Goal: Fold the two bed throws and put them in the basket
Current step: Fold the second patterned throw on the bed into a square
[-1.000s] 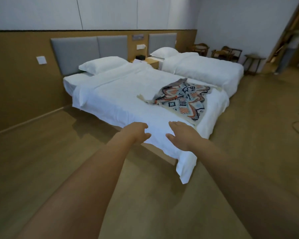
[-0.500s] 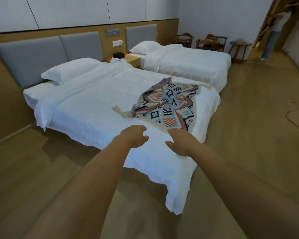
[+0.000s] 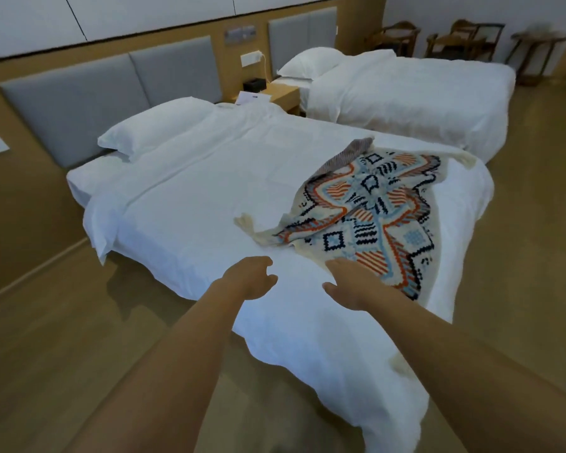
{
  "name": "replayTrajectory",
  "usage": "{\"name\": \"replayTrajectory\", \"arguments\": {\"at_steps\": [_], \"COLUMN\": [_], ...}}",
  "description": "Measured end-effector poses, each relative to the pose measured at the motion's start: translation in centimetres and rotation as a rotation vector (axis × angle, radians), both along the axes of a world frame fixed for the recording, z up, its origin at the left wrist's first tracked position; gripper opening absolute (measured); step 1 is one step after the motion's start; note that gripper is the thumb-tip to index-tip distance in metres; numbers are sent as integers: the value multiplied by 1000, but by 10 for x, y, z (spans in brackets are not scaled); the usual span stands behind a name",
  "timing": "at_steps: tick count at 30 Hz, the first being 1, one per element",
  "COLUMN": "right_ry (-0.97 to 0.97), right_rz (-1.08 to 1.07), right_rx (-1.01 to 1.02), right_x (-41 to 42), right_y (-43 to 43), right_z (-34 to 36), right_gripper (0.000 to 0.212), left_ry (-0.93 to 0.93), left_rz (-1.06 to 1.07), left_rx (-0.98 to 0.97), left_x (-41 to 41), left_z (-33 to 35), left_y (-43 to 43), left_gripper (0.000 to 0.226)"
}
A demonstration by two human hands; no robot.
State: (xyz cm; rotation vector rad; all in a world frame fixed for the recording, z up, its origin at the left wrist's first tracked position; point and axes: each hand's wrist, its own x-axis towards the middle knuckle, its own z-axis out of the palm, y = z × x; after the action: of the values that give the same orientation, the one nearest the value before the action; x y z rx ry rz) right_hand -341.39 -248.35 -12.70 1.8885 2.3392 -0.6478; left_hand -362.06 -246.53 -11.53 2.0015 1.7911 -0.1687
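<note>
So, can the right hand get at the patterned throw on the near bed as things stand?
Probably yes. The right hand hangs open at the near edge of the patterned throw, which lies spread on the near bed. Nothing stands between them; whether they touch I cannot tell.

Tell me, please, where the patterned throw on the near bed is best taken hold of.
Probably pinch the throw at its near hem, by the right hand, coming from the near side of the bed: that edge lies flat and closest, while the far end is bunched. The left hand could take the tasselled corner.
</note>
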Motion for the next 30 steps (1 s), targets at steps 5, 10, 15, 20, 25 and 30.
{"name": "replayTrajectory", "arguments": {"at_steps": [5, 10, 15, 20, 25, 30], "right_ry": [73, 92, 141, 159, 132, 67], "right_rz": [-38, -103, -150, -206, -307, -449], "right_rx": [-65, -126, -169, -205, -273, -186], "right_x": [-30, -43, -53, -67, -72, -74], "right_y": [74, 136, 204, 259, 283, 295], "right_z": [-31, -72, -121, -166, -227, -270], "right_gripper": [53, 42, 39, 33, 44, 53], "left_ry": [0, 51, 125, 159, 75, 221], "left_rz": [-27, -88, -131, -133, -125, -208], "left_rx": [-76, -183, -227, -242, -163, -149], "left_x": [-18, -21, -26, -32, -33, -38], "left_z": [-26, -68, -112, -160, -218, -274], "left_y": [87, 156, 229, 297, 356, 395], "left_gripper": [53, 54, 49, 46, 45, 70]}}
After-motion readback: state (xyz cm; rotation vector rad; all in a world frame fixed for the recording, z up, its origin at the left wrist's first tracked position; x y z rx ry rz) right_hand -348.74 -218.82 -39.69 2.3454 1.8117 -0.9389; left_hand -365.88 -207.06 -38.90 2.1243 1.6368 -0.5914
